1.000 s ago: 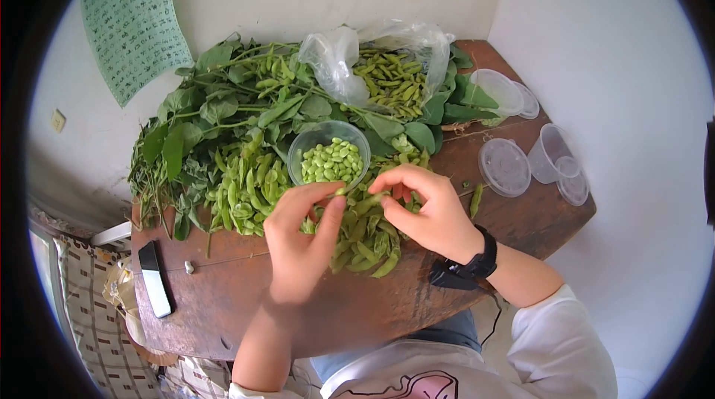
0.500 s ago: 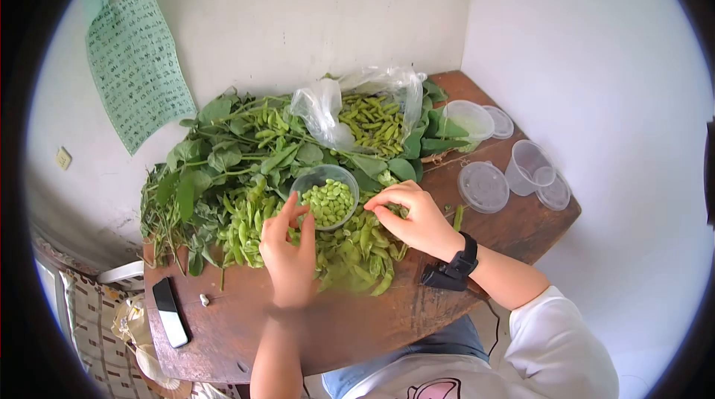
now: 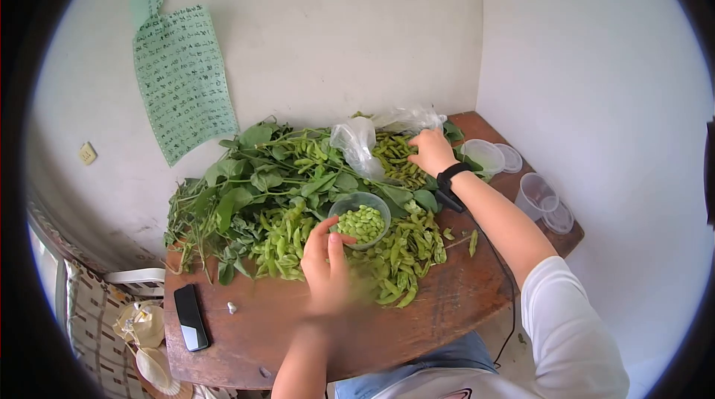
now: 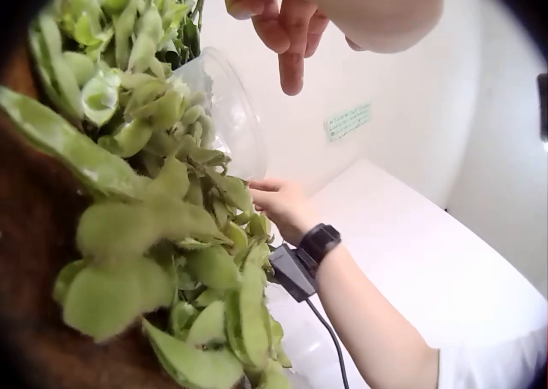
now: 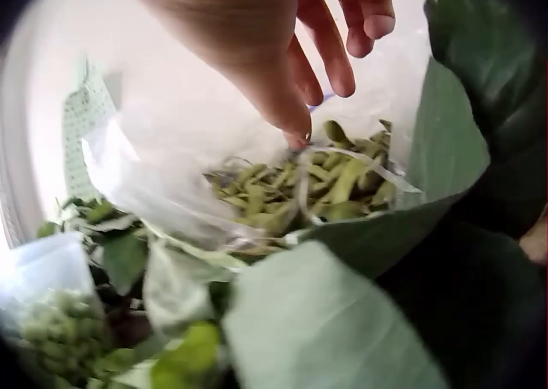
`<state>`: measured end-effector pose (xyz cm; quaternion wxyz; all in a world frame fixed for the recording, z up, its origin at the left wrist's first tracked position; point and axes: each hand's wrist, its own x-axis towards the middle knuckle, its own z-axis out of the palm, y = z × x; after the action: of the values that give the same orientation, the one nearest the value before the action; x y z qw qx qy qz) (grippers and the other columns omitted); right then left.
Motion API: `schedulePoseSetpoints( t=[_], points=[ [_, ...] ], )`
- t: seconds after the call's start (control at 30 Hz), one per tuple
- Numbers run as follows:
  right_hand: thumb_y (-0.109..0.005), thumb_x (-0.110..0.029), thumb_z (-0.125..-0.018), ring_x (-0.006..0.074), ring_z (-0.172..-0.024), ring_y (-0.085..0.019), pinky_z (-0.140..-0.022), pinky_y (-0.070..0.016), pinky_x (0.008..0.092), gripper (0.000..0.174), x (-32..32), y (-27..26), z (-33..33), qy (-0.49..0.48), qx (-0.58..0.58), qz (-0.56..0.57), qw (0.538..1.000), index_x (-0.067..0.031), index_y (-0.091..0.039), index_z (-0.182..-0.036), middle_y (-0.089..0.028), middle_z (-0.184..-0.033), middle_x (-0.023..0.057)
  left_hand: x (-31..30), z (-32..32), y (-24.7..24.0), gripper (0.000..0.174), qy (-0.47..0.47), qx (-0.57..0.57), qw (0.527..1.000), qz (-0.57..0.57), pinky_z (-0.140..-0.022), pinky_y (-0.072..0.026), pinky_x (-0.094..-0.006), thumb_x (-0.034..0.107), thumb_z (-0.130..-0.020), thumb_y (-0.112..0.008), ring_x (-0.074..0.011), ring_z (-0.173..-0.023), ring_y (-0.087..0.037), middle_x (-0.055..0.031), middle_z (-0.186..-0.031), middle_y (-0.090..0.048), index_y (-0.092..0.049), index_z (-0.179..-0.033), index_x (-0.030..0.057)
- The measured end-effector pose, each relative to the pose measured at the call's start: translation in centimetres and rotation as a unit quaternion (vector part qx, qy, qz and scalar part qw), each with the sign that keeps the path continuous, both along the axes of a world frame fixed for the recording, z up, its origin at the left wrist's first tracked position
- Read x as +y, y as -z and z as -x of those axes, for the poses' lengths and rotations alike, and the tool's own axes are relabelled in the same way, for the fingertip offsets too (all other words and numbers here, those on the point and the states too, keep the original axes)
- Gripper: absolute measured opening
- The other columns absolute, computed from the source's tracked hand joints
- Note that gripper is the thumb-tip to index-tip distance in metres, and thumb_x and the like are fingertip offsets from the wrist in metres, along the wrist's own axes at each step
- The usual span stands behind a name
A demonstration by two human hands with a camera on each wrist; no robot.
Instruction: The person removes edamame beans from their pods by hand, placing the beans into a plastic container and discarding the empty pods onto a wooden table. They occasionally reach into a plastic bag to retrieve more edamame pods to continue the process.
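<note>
My right hand (image 3: 433, 152) is over a clear plastic bag (image 3: 354, 142) of soybean pods (image 3: 398, 164) at the back of the table. In the right wrist view its thumb and fingers hang apart, thumb tip close above the pods (image 5: 347, 179), with nothing seen between them. My left hand (image 3: 326, 265) hovers at the near left side of a clear plastic bowl (image 3: 344, 206), its loosely bent fingers overlapping the rim. Green shelled beans (image 3: 361, 224) partly fill that bowl. Below the left hand, in its wrist view, lie green pods (image 4: 197, 269), some split.
Leafy bean stalks (image 3: 261, 176) cover the back left of the table, with pods (image 3: 406, 257) heaped around the bowl. Plastic lids (image 3: 509, 158) and a clear cup (image 3: 535, 196) stand at the right. A phone (image 3: 191, 317) lies front left. A cable (image 3: 506, 272) trails from the right wrist.
My hands have parted from their pinch over the bowl. The right hand has moved away to the bag at the back; the left has stayed near the bowl, fingers loosened. The head view has shifted upward.
</note>
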<state>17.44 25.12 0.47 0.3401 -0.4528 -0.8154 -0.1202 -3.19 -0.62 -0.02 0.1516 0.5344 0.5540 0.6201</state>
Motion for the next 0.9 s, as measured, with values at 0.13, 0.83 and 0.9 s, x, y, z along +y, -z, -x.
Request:
schedulePoseSetpoints(
  t=[0.13, 0.83, 0.9],
  points=[
    [-0.073, -0.016, -0.080, 0.0361, -0.092, -0.061, -0.094, -0.0451, 0.0455, 0.011, 1.4, -1.5, 0.0, 0.059, -0.083, 0.111, 0.989, -0.0057, -0.078, -0.080, -0.069, -0.086, 0.0165, -0.1, 0.0, -0.3, 0.033, -0.004, -0.002, 1.000, 0.011, -0.058, -0.0382, -0.0240, 0.024, -0.105, -0.043, -0.0051, -0.056, -0.042, -0.0042, -0.081, -0.072, -0.057, -0.125, 0.0009],
    [-0.077, -0.005, -0.082, 0.0205, -0.089, -0.063, -0.079, -0.0497, 0.0295, 0.023, -17.6, -1.2, 0.6, -0.395, 0.240, 0.222, 0.859, -0.0038, -0.076, -0.105, -0.070, -0.092, 0.0083, -0.8, -1.0, -0.3, 0.030, 0.098, 0.129, 0.986, 0.032, -0.075, -0.0528, -0.0304, 0.010, -0.087, -0.074, -0.0203, -0.083, -0.067, -0.0111, -0.096, -0.073, -0.070, -0.115, 0.0014],
    [-0.076, -0.004, -0.083, 0.0202, -0.089, -0.063, -0.078, -0.0500, 0.0293, 0.023, -18.0, -0.6, 0.6, -0.397, 0.258, 0.227, 0.851, -0.0034, -0.075, -0.105, -0.070, -0.092, 0.0081, -0.8, -1.4, -0.7, 0.021, 0.069, 0.149, 0.986, -0.014, -0.071, -0.0525, -0.0319, 0.006, -0.085, -0.073, -0.0242, -0.078, -0.066, -0.0116, -0.090, -0.071, -0.072, -0.106, 0.0018]
  ],
)
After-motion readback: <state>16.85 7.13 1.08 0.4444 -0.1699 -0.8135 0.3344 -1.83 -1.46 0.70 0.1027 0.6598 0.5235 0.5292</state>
